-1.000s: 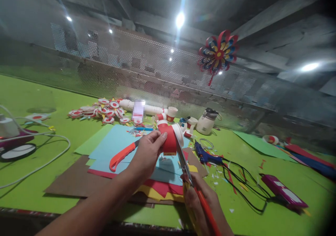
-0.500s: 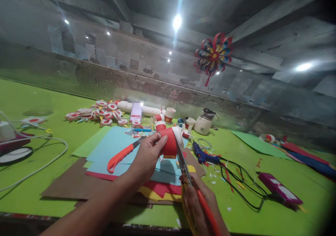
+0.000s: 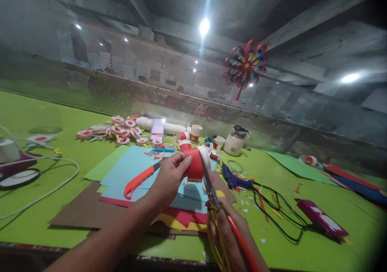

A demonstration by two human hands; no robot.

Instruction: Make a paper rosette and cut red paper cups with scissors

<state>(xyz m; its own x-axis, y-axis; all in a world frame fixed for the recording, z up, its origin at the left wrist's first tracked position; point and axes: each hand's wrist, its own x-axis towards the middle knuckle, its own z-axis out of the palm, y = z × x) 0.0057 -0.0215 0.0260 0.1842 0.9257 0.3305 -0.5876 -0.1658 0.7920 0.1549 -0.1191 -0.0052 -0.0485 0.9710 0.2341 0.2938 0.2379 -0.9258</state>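
Nearest to me, my right hand [image 3: 232,235] sits low at the bottom edge, its grip clamped on the red and yellow handles of the scissors [image 3: 216,207]. The blades point up and away, and their tips reach the white rim of the paper cup [image 3: 196,163]; I cannot tell whether the blades are parted or together at the cup.

Just beyond, my left hand [image 3: 169,179] comes in from the lower left, its grip closed on the cup: the thumb presses the red paper wrapped round the cup's side and the other fingers curl behind it. The cup is held on its side, above the tabletop [image 3: 36,211], its open mouth turned towards the scissors.

Under both hands lies a stack of coloured paper sheets [image 3: 127,175], light blue on top, with red, yellow and brown edges showing beneath. An orange-handled cutter [image 3: 140,179] rests on the blue sheet, just left of my left hand. To the right, a blue glue gun [image 3: 234,179] lies near the stack with its black cord [image 3: 281,219] looping across the green surface towards a purple case [image 3: 322,219]. At far left a white cable [image 3: 45,187] curves over the tabletop.

Farther back, a heap of red and white paper discs [image 3: 111,130] lies beside a white tube [image 3: 169,127], with more paper cups [image 3: 196,132] and a cream kettle [image 3: 237,141] close to the perforated metal screen [image 3: 151,82]. A red, blue and yellow paper pinwheel [image 3: 246,66] hangs on that screen.
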